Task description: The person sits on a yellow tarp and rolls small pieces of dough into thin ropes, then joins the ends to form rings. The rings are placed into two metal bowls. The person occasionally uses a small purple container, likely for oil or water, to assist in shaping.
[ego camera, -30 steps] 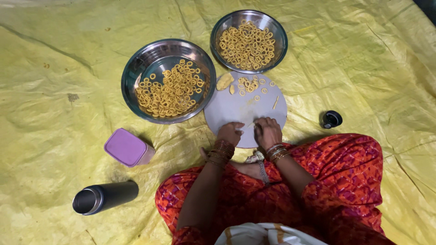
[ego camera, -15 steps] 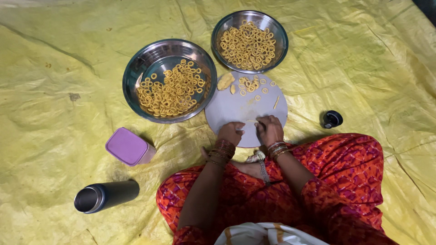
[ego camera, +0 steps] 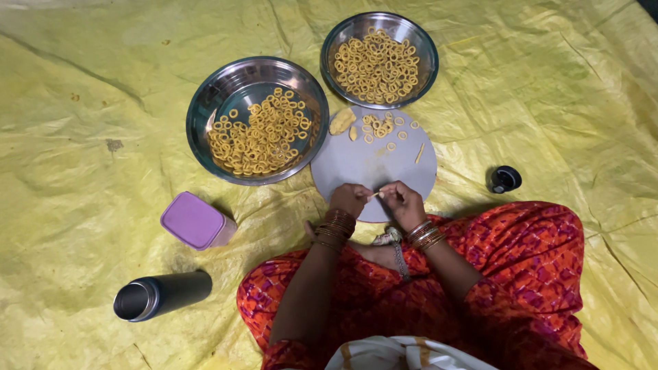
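Dough strip [ego camera: 375, 196], apparently now lifted off the round board [ego camera: 356, 164], is pinched between left hand [ego camera: 349, 200] and right hand [ego camera: 403, 203] fingertips.

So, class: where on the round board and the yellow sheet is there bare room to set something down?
The round board is bare across its middle, between the dough rings and both hands: left hand, right hand. The yellow sheet lies open left of the large bowl. It is crowded where large bowl, small bowl and board meet.
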